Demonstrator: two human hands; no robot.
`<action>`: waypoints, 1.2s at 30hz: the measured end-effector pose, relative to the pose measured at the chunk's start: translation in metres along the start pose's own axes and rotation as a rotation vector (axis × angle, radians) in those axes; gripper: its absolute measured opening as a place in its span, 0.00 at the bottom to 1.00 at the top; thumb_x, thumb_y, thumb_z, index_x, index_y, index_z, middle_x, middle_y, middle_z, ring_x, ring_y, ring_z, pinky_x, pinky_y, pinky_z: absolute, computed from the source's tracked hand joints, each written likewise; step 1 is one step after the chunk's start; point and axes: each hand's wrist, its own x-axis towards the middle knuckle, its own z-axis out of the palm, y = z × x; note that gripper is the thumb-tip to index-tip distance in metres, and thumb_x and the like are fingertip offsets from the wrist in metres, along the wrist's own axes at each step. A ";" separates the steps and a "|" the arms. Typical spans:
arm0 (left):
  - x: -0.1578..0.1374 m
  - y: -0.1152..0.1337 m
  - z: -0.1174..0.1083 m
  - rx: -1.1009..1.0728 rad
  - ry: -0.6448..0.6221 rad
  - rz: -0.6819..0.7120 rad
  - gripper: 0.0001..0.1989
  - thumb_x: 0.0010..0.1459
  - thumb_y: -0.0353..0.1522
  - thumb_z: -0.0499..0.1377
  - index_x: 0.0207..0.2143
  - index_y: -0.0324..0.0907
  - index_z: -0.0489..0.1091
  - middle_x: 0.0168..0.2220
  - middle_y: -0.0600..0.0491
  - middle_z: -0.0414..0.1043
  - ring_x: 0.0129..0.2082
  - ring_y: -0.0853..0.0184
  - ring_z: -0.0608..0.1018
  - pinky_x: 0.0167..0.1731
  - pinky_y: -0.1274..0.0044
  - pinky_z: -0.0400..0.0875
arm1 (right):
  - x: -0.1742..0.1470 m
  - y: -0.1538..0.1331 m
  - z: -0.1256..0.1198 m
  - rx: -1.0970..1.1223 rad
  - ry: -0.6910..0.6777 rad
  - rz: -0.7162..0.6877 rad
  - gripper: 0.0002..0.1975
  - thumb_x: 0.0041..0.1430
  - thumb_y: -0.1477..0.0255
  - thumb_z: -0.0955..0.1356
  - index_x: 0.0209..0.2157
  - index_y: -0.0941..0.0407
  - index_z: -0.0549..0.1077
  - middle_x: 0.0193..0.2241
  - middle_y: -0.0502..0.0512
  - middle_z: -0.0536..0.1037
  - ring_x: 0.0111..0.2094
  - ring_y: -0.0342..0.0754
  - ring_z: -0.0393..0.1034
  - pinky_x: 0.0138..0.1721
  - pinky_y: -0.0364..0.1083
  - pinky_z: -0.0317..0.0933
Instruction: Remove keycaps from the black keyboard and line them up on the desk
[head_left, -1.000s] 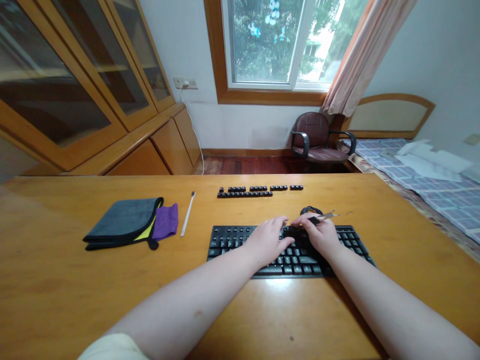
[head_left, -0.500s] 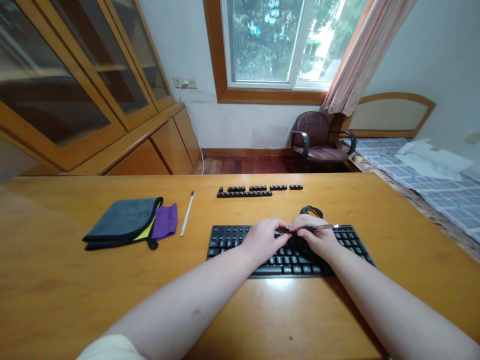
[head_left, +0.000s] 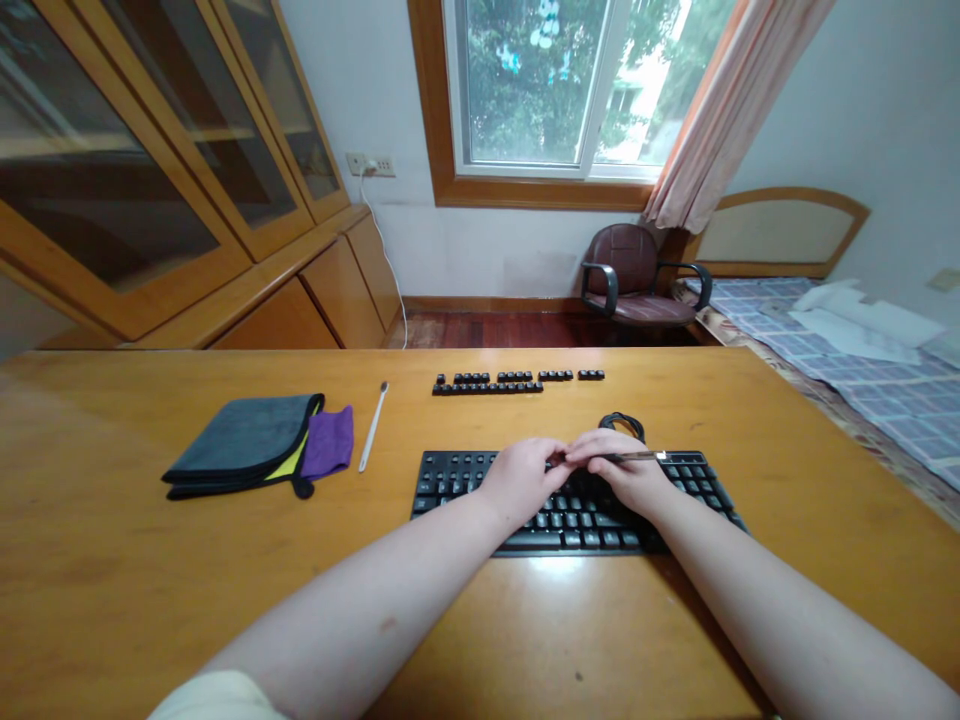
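Observation:
A black keyboard (head_left: pixel 547 540) lies on the wooden desk, with rows of keys bare or capped; part of its upper rows is hidden under my hands. My left hand (head_left: pixel 521 480) is closed over its upper middle, fingertips pinched together on something I cannot make out. Beside it, touching at the fingertips, my right hand (head_left: pixel 626 475) grips a slim brown tool (head_left: pixel 637 456) that points right and has a pale, shiny end. Its other end is hidden by the fingers. Removed black keycaps (head_left: pixel 487 388) stand in two rows behind the keyboard.
A coiled black cable (head_left: pixel 622 422) sits just behind the keyboard. To the left lie a white toothbrush (head_left: pixel 373 428), a purple cloth (head_left: pixel 328 442) and a folded grey cloth (head_left: pixel 240 435). Beyond the desk stand a chair (head_left: pixel 634 270) and a bed (head_left: pixel 810 310).
Both hands have shifted slightly left over the keyboard, and the brown tool has moved left with the right hand. The objects on the desk lie as before.

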 end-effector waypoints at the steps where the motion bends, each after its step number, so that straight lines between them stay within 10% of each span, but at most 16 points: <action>1: 0.000 0.000 0.000 0.004 0.016 0.005 0.13 0.57 0.38 0.54 0.40 0.44 0.73 0.38 0.52 0.76 0.38 0.65 0.76 0.38 0.76 0.68 | 0.000 0.000 0.000 -0.018 0.007 -0.003 0.10 0.57 0.64 0.66 0.37 0.50 0.78 0.35 0.55 0.77 0.38 0.48 0.71 0.40 0.48 0.66; 10: -0.002 -0.003 0.005 0.139 0.061 0.133 0.12 0.56 0.37 0.55 0.40 0.44 0.74 0.35 0.52 0.77 0.35 0.64 0.76 0.37 0.75 0.67 | -0.001 0.004 0.001 0.064 0.067 0.200 0.12 0.58 0.63 0.65 0.30 0.53 0.79 0.27 0.54 0.78 0.31 0.47 0.72 0.37 0.48 0.66; 23: -0.002 -0.001 0.002 0.065 0.031 0.131 0.10 0.57 0.36 0.55 0.36 0.44 0.73 0.30 0.53 0.75 0.31 0.67 0.74 0.35 0.77 0.66 | 0.000 0.000 0.000 0.110 0.058 0.148 0.11 0.56 0.63 0.66 0.31 0.53 0.79 0.30 0.55 0.79 0.35 0.48 0.73 0.39 0.49 0.67; 36: 0.007 -0.008 0.007 -0.545 0.056 -0.092 0.11 0.53 0.36 0.58 0.37 0.39 0.73 0.36 0.51 0.77 0.36 0.66 0.76 0.40 0.74 0.70 | -0.002 -0.002 -0.003 -0.070 0.099 0.018 0.08 0.55 0.66 0.68 0.36 0.49 0.78 0.33 0.53 0.80 0.37 0.49 0.74 0.41 0.48 0.68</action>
